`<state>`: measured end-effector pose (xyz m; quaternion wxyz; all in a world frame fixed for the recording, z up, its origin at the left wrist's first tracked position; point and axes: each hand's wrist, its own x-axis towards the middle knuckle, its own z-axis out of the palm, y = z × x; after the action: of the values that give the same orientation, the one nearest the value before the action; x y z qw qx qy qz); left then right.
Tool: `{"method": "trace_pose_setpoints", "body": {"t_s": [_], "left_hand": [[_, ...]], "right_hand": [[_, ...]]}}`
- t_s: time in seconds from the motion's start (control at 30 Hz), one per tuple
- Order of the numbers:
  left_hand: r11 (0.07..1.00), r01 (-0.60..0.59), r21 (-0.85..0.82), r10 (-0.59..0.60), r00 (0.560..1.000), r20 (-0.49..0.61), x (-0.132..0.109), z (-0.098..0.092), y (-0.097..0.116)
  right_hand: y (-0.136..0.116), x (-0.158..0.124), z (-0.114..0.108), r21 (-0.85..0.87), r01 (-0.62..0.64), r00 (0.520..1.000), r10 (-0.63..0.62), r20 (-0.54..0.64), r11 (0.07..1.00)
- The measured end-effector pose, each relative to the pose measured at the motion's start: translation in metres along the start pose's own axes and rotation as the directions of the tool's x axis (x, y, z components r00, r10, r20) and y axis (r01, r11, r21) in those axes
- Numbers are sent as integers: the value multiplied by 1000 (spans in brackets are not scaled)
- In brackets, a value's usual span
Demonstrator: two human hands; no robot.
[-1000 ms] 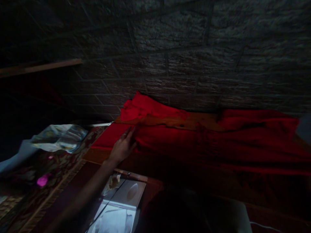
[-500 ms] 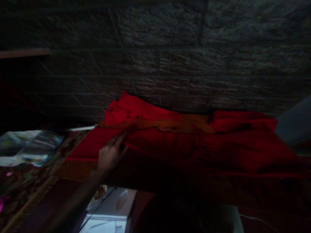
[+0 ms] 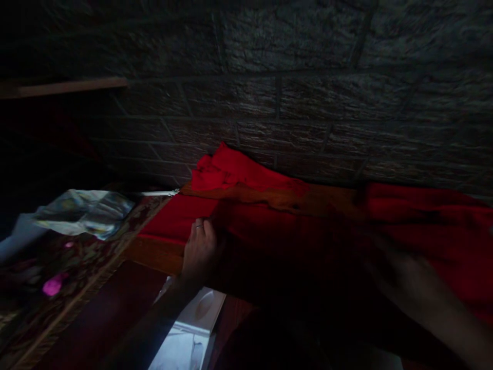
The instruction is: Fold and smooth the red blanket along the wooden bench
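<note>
Red fabric point(image 3: 262, 226) lies along a low wooden board or bench point(image 3: 157, 254). My left hand point(image 3: 200, 246), with a ring on one finger, rests on the left part of the fabric, its fingers curled; what they hold, if anything, is hidden. On the right, my right hand point(image 3: 404, 277) is over the red fabric, smeared by motion and dark, its fingers unclear. A crumpled red piece point(image 3: 246, 169) sits at the board's back edge by the wall. Another folded red piece point(image 3: 423, 203) is at the back right.
A brick-patterned wall point(image 3: 250, 92) rises behind the board. To the left, a patterned carpet point(image 3: 127, 234) bears a crumpled patterned bag or cloth point(image 3: 88, 213) and a pink object point(image 3: 53, 285). A white box-like object point(image 3: 192, 318) stands below the board's front.
My right hand has come into view at the right. My left hand's fingers have curled in. The red fabric in the middle lies flatter, and the whole view has shifted, moving the scene rightward.
</note>
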<state>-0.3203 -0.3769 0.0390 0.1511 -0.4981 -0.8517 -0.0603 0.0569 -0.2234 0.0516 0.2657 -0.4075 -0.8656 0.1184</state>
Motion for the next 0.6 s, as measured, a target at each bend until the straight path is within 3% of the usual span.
{"method": "trace_pose_setpoints", "body": {"t_s": [0.07,0.13,0.23,0.3,0.37,0.43,0.5,0.53,0.6], "left_hand": [[999,29,23,-31,993,110,0,-4,3],[999,30,35,-37,979,202,2,-8,2],[1000,-10,-20,14,975,224,8,-13,-6],[990,13,-141,9,988,154,10,-16,-17],[944,91,-317,-79,996,50,9,-18,-30],[844,153,-514,-222,972,-75,6,-19,-40],[736,143,-662,-346,919,-187,0,-16,-47],[701,125,-702,-381,898,-221,-3,-13,-49],[699,109,-707,-358,909,-213,-11,-5,-51]], "right_hand": [[-31,31,35,68,157,969,-167,184,985],[-57,58,66,125,234,916,-262,303,964],[-70,80,104,113,279,907,-301,295,954],[-64,84,124,71,260,928,-269,259,963],[-54,81,137,42,254,944,-257,206,966],[-47,78,145,31,257,955,-259,148,966],[-43,78,146,13,226,969,-227,102,974],[-43,80,145,-2,203,975,-202,88,979],[-43,84,142,-46,163,985,-159,66,986]]}}
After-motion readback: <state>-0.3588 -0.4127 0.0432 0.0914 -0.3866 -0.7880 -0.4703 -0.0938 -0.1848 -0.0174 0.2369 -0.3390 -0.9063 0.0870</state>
